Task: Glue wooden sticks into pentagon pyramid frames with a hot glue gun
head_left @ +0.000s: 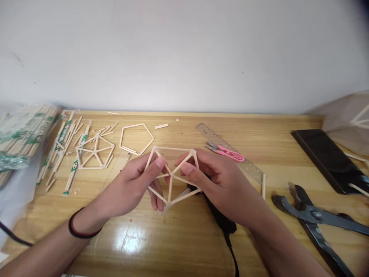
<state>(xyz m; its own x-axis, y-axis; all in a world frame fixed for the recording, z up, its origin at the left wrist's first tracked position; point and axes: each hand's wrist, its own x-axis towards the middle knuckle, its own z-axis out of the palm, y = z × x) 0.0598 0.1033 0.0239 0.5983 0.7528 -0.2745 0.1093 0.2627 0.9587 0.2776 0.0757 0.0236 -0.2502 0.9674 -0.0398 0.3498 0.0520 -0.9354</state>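
Observation:
Between my two hands is a pentagon frame [170, 192] made of thin wooden sticks, with spokes meeting at a raised or sunken centre joint. My left hand [138, 179] grips its left side, thumb on a spoke and fingers behind. On the right side, my right hand [213, 177] pinches the sticks near the upper right corner. Whitish glue shows at the joints. Beneath my right hand lies a black corded tool [220, 215], its front end partly hidden by the hand and frame.
A second spoked frame [95, 153] and a plain stick pentagon [137, 139] lie left, near loose sticks and wrapped chopsticks [76, 161]. Packaged chopsticks [29, 130] sit far left. Rightward are a ruler [250, 169], pink thread snips [229, 152], a black phone [328, 159] and large pliers [315, 215].

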